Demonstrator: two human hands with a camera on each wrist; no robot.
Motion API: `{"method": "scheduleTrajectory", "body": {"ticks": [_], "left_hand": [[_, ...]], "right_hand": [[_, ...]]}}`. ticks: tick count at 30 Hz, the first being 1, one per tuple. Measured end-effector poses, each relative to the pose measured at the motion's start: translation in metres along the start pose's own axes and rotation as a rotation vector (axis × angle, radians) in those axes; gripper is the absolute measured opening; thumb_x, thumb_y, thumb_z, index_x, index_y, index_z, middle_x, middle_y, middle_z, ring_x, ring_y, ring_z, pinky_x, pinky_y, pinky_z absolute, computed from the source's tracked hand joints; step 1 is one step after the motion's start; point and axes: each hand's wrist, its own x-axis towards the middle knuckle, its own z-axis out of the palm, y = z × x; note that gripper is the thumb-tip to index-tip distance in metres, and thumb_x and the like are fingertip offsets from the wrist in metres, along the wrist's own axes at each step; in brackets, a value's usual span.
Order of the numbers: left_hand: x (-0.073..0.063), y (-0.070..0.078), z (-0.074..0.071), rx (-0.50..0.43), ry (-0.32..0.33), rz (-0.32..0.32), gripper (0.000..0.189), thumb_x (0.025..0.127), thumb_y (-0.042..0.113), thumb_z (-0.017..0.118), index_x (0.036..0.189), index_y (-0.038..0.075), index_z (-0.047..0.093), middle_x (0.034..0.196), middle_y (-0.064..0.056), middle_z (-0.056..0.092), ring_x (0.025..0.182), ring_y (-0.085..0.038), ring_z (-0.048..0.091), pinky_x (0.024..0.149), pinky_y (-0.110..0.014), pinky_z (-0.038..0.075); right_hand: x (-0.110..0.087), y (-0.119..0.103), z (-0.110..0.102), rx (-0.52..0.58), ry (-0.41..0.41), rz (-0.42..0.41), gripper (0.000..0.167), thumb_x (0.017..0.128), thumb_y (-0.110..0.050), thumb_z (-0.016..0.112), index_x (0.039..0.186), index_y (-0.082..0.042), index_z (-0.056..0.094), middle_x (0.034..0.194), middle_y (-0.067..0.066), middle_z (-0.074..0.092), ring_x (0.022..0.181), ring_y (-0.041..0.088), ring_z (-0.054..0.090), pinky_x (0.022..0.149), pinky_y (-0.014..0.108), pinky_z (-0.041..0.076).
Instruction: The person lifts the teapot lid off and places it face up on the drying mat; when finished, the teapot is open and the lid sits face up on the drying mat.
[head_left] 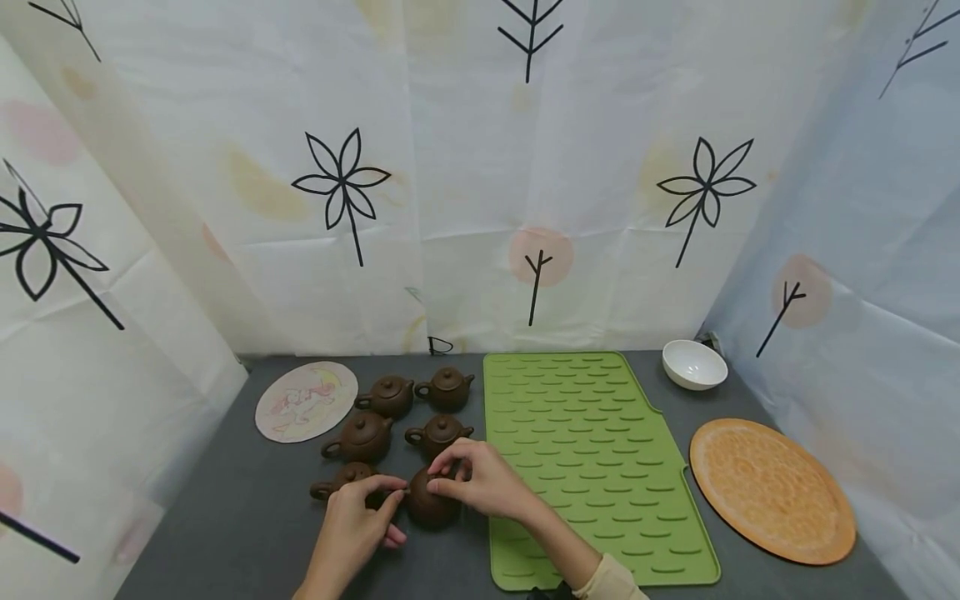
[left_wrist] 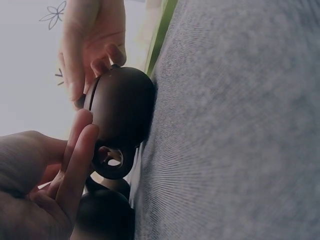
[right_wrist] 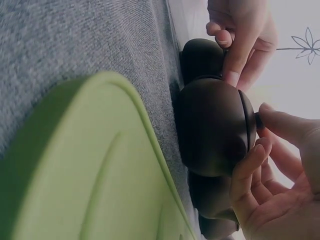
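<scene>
A round dark-brown teapot (head_left: 432, 505) stands on the grey tabletop at the front of a group of similar teapots. Thumb and fingertips of my left hand (head_left: 351, 518) pinch it at its handle (left_wrist: 114, 164), on the left side. From above, my right hand (head_left: 486, 483) holds the small lid knob (right_wrist: 259, 121) between thumb and finger. The lid sits on the pot, with a thin seam visible in the right wrist view. Right fingers cover part of the lid and spout side in the head view.
Several more brown teapots (head_left: 365, 437) stand behind and left of the hands. A green ridged mat (head_left: 592, 467) lies right of them. Farther right are a white bowl (head_left: 694, 365) and a round orange mat (head_left: 772, 492). A pale round mat (head_left: 307, 402) lies back left.
</scene>
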Motion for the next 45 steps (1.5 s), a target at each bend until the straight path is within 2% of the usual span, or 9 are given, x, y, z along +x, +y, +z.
{"method": "scheduleTrajectory", "body": {"ticks": [11, 17, 21, 24, 28, 34, 40, 45], "left_hand": [[-0.001, -0.002, 0.002, 0.012, 0.012, 0.011, 0.01, 0.097, 0.003, 0.077, 0.105, 0.007, 0.083, 0.07, -0.006, 0.076, 0.044, -0.012, 0.069, 0.047, -0.027, 0.056], [-0.001, -0.001, 0.002, 0.021, 0.015, 0.011, 0.01, 0.098, 0.003, 0.077, 0.105, 0.007, 0.083, 0.069, -0.006, 0.075, 0.044, -0.011, 0.069, 0.047, -0.026, 0.056], [-0.002, -0.001, 0.001, 0.022, 0.019, 0.001, 0.01, 0.098, 0.003, 0.077, 0.104, 0.008, 0.083, 0.074, -0.006, 0.077, 0.045, -0.011, 0.069, 0.048, -0.026, 0.056], [-0.001, -0.001, 0.001, 0.016, 0.018, -0.01, 0.01, 0.098, 0.004, 0.077, 0.104, 0.009, 0.083, 0.077, -0.006, 0.078, 0.046, -0.012, 0.07, 0.048, -0.027, 0.057], [-0.001, -0.002, 0.001, 0.006, 0.012, -0.011, 0.01, 0.098, 0.005, 0.077, 0.105, 0.01, 0.083, 0.08, -0.007, 0.078, 0.046, -0.013, 0.07, 0.049, -0.027, 0.057], [-0.001, -0.002, 0.001, 0.004, 0.011, -0.004, 0.01, 0.098, 0.005, 0.077, 0.105, 0.01, 0.083, 0.083, -0.008, 0.079, 0.046, -0.013, 0.07, 0.049, -0.027, 0.057], [0.0, 0.0, 0.001, -0.003, 0.011, -0.002, 0.011, 0.098, 0.004, 0.077, 0.104, 0.011, 0.083, 0.089, -0.009, 0.08, 0.046, -0.013, 0.071, 0.049, -0.027, 0.057], [-0.001, -0.001, 0.0, -0.002, 0.01, 0.0, 0.011, 0.098, 0.004, 0.077, 0.104, 0.011, 0.083, 0.09, -0.01, 0.08, 0.047, -0.013, 0.071, 0.049, -0.027, 0.057]], "right_hand": [[-0.005, -0.008, -0.001, 0.041, 0.021, -0.027, 0.016, 0.101, -0.022, 0.08, 0.112, -0.01, 0.08, 0.106, 0.015, 0.07, 0.077, 0.002, 0.063, 0.067, 0.022, 0.054], [-0.013, -0.015, -0.008, 0.055, 0.056, -0.067, 0.016, 0.101, -0.022, 0.079, 0.111, -0.009, 0.078, 0.106, 0.017, 0.069, 0.074, 0.005, 0.062, 0.063, 0.025, 0.055], [-0.02, -0.018, -0.019, 0.075, 0.058, -0.036, 0.016, 0.103, -0.023, 0.077, 0.115, -0.012, 0.076, 0.113, 0.016, 0.064, 0.068, 0.01, 0.064, 0.058, 0.035, 0.059], [-0.025, -0.02, -0.028, 0.097, 0.063, -0.022, 0.017, 0.105, -0.022, 0.074, 0.118, -0.013, 0.073, 0.122, 0.016, 0.061, 0.067, 0.017, 0.066, 0.061, 0.045, 0.062], [-0.03, -0.017, -0.042, 0.114, 0.074, -0.032, 0.018, 0.107, -0.02, 0.07, 0.123, -0.01, 0.069, 0.124, 0.02, 0.062, 0.069, 0.021, 0.066, 0.065, 0.047, 0.063], [-0.034, -0.006, -0.063, 0.139, 0.098, -0.048, 0.021, 0.112, -0.014, 0.061, 0.127, -0.001, 0.062, 0.132, 0.029, 0.062, 0.072, 0.012, 0.064, 0.07, 0.045, 0.064], [-0.037, 0.004, -0.08, 0.141, 0.131, 0.006, 0.028, 0.114, -0.016, 0.057, 0.136, 0.001, 0.055, 0.144, 0.033, 0.055, 0.086, 0.032, 0.073, 0.079, 0.049, 0.066], [-0.038, 0.011, -0.089, 0.184, 0.099, 0.001, 0.044, 0.115, -0.01, 0.053, 0.155, 0.003, 0.045, 0.151, 0.037, 0.05, 0.099, 0.051, 0.074, 0.088, 0.053, 0.065]]}}
